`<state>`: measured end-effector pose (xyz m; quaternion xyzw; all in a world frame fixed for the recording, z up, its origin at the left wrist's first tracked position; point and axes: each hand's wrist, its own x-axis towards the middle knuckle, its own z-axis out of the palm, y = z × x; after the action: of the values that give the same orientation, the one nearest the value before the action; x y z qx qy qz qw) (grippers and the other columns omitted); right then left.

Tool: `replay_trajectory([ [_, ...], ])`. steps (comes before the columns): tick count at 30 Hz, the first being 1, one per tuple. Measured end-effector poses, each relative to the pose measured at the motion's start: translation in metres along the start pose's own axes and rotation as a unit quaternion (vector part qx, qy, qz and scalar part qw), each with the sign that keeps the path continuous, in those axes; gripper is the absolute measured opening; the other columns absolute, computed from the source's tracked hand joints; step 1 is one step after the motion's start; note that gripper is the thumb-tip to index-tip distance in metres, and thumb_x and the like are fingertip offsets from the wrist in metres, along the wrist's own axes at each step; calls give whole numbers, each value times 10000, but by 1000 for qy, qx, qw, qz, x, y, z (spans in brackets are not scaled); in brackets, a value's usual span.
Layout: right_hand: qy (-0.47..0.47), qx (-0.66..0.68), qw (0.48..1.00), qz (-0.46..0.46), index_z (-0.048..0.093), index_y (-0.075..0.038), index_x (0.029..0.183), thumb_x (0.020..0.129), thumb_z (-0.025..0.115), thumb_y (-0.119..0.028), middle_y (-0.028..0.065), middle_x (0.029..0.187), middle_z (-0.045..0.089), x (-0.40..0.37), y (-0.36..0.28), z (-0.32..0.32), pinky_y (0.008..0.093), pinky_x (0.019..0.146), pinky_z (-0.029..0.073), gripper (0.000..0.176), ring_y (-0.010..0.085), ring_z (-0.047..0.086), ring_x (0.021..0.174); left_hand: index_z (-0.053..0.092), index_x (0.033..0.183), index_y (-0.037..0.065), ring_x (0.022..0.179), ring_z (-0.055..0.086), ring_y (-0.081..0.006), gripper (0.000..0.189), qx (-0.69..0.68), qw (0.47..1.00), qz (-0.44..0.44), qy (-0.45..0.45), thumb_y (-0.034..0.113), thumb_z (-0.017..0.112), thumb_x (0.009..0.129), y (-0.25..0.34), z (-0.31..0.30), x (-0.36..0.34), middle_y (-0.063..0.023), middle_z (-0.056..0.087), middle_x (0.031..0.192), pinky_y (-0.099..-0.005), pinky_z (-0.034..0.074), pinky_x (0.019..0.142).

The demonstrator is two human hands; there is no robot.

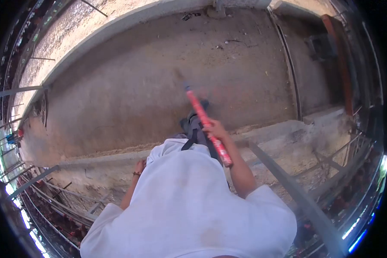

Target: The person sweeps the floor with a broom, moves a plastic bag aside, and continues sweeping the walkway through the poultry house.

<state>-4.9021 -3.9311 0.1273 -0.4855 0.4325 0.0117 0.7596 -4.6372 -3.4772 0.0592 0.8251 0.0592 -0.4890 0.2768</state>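
Observation:
My right hand (215, 129) is closed around the red handle (197, 106) of what looks like a broom. The handle slants from beside my right forearm out over the floor, with a dark blue collar near its far end. Beyond that collar the brownish head (178, 75) is smeared by motion, so its bristles do not show clearly. My left hand (140, 167) hangs low by my left side, a bracelet on its wrist. White shirt cloth partly covers it, and I cannot make out its fingers or anything in them.
A concrete floor (129, 94) stretches ahead, with small debris (221, 46) scattered at its far side. A narrow groove (290, 64) crosses it on the right, near a brown upright board (337, 64). Metal bars (288, 185) and low ledges flank both sides; cage rows line the edges.

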Motion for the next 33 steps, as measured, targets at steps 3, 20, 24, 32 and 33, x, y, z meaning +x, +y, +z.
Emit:
replay_trajectory([
  [3, -64, 5, 997, 49, 568, -31, 996, 696, 670, -76, 15, 634, 550, 48, -16, 3, 223, 423, 435, 320, 95, 512, 466, 587, 955, 73, 732, 606, -152, 219, -124, 992, 22, -20, 261, 517, 870, 131, -11, 6, -41, 623, 826, -275, 484, 582],
  [20, -42, 259, 962, 77, 578, -36, 1005, 722, 667, -33, 25, 619, 545, 66, -75, -29, 241, 413, 421, 296, 97, 504, 447, 549, 1033, 122, 805, 610, -165, 217, -115, 993, -15, 34, 264, 516, 872, 221, -11, -5, -52, 622, 940, -304, 480, 654],
  [24, -104, 172, 975, 96, 588, -11, 932, 717, 661, -18, 23, 602, 542, 135, -87, 15, 245, 412, 415, 227, 103, 499, 448, 553, 1041, 120, 797, 608, -161, 234, -51, 998, 36, -3, 285, 514, 879, 270, -38, -9, -47, 621, 936, -298, 480, 660],
  [32, 374, 204, 903, -62, 540, -54, 949, 754, 600, -192, 45, 757, 541, 51, -77, -186, 303, 555, 467, 247, 152, 545, 622, 563, 1056, 96, 831, 602, -177, 296, -196, 973, -102, -72, 320, 499, 874, 142, -127, 17, -60, 618, 952, -310, 474, 684],
  [33, 435, 141, 888, -55, 527, -61, 913, 763, 589, -159, 40, 708, 532, 56, -83, -184, 300, 509, 455, 190, 155, 539, 575, 565, 1044, 91, 824, 600, -176, 292, -49, 995, -84, -26, 316, 502, 870, 132, -114, 12, -61, 618, 939, -311, 474, 679],
])
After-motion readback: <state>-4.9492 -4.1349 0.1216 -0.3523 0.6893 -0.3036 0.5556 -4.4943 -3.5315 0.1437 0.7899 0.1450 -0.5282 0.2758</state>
